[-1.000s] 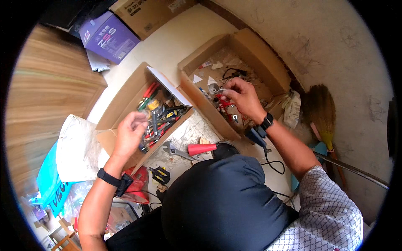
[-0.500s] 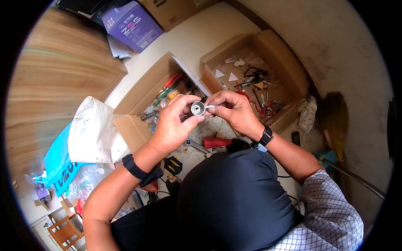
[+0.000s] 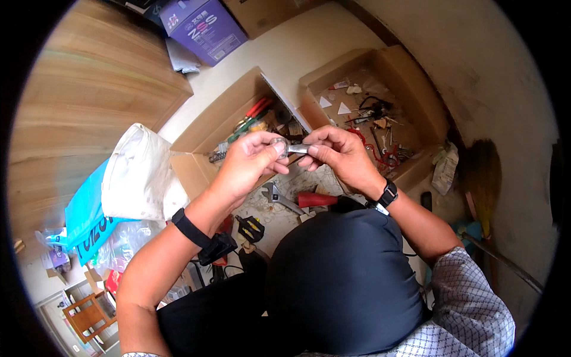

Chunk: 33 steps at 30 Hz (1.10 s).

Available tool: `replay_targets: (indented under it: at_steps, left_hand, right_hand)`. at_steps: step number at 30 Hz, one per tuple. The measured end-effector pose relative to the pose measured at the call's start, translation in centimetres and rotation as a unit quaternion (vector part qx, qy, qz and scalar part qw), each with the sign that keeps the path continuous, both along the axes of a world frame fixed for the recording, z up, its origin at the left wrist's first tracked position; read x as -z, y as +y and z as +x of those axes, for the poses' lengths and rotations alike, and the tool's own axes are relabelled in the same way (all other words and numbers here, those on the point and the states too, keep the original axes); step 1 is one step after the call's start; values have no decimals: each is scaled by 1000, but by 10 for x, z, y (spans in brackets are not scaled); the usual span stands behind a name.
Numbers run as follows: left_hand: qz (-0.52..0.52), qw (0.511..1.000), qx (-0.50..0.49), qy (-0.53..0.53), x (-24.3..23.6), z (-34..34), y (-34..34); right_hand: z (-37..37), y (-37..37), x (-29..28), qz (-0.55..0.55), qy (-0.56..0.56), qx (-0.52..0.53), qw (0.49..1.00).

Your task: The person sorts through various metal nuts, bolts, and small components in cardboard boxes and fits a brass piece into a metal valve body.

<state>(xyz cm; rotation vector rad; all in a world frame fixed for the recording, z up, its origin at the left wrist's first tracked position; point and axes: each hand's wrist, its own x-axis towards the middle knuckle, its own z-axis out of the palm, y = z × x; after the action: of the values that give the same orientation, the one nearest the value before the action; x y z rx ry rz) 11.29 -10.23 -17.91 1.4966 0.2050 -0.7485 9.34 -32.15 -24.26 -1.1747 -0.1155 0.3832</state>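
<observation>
- A purple box point(image 3: 205, 27) with white lettering lies on the floor at the top, beside a brown carton point(image 3: 267, 11) at the frame's upper edge.
- Two open cardboard boxes sit side by side: the left box point(image 3: 223, 128) holds tools, the right box point(image 3: 386, 89) odds and ends.
- A white sack point(image 3: 140, 175) leans on the left box, over a blue printed bag point(image 3: 89, 217).
- A crumpled pale packet point(image 3: 445, 169) lies right of the right box.

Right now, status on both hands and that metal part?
Left hand pinching small metal ring. Right hand holding silvery piece against it. Both raised over tool boxes; nothing between them.
</observation>
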Motion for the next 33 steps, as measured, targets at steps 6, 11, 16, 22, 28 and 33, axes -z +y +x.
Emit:
replay_targets:
  at_steps: [6,11,16,22,28,33]
  left_hand:
    - [-39,993,-7,111,2,-6,4]
    - [-9,993,2,116,0,-6,2]
    - [-7,993,21,112,3,-6,0]
    - [60,996,45,55,11,-9,4]
    - [117,987,-1,-113,-26,20,63]
    - [326,873,-160,-325,-91,55,190]
  right_hand:
    - [1,2,-1,5,33,-16,999]
    - [0,0,4,11,50,-23,998]
    - [-2,-3,8,13,54,-18,998]
    - [-2,4,14,14,37,-22,999]
    - [-3,-5,15,-27,64,-18,997]
    - [-13,-30,33,-49,97,16,994]
